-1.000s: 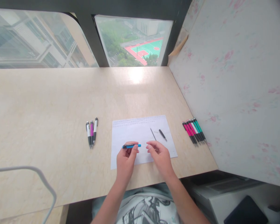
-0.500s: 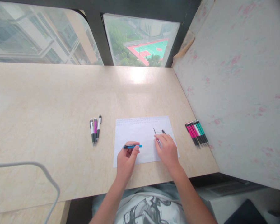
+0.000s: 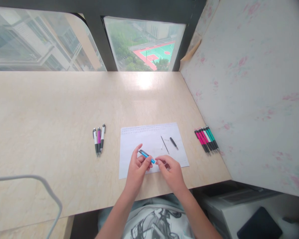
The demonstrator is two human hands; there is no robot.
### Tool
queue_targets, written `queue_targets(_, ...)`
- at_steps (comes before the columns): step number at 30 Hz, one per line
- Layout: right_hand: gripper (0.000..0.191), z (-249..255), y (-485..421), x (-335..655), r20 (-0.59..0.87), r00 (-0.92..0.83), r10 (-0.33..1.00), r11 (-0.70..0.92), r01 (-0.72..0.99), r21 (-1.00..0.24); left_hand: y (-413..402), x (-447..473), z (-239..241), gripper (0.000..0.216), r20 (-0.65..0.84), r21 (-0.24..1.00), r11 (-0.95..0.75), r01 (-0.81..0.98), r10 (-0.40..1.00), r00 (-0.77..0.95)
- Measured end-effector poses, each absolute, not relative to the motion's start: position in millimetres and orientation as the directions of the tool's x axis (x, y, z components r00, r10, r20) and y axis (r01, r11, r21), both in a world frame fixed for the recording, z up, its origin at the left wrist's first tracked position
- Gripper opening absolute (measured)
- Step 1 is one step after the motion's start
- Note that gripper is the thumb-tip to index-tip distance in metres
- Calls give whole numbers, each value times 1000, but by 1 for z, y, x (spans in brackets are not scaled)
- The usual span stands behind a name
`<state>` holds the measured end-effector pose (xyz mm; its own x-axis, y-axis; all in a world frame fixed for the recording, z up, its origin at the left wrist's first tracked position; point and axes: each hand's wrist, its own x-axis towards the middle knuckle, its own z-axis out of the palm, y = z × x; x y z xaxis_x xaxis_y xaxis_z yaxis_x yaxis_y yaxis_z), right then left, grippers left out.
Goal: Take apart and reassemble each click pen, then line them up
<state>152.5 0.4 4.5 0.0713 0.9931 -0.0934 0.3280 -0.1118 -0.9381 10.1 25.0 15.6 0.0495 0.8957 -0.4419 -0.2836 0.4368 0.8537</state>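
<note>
- Three white-and-pink click pens are lying side by side on the pale marbled counter, well left of the hands.
- The left hand is pinching the blue plastic pen barrel between thumb and fingers, holding it tilted just above the white sheet of paper.
- The right hand is meeting the barrel's lower end with its fingertips pressed together; whether a small part is sitting between them cannot be told.
- Keeping the barrel still and both hands low over the paper seems wise, as any loose piece would be dropping onto the sheet.
- A thin black refill and a short black tip piece are lying on the sheet, apart from the right hand.
- A row of pink, white and green pens is resting near the counter's right edge.
</note>
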Motion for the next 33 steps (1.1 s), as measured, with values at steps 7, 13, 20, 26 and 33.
queue_targets(7,16,9,4,141,-180,16,983,-180,199,-963,23,7,13,58,-383,894,370,-252,924,-1)
queue_targets(13,18,7,1,143,-201,1,980,-197,206,-959,23,2,10,49,-251,967,252,-47,968,12)
queue_targets(20,19,2,-1,150,-179,2,984,-173,266,-948,47,0,17,47,-92,817,-45,575,974,207)
queue_targets(26,20,7,-1,165,-187,42,981,-191,297,-935,72,14,19,54,-179,575,-148,804,937,300)
queue_targets(33,19,6,-4,172,-163,58,985,-172,294,-940,83,21,18,50,-214,397,-175,901,937,276)
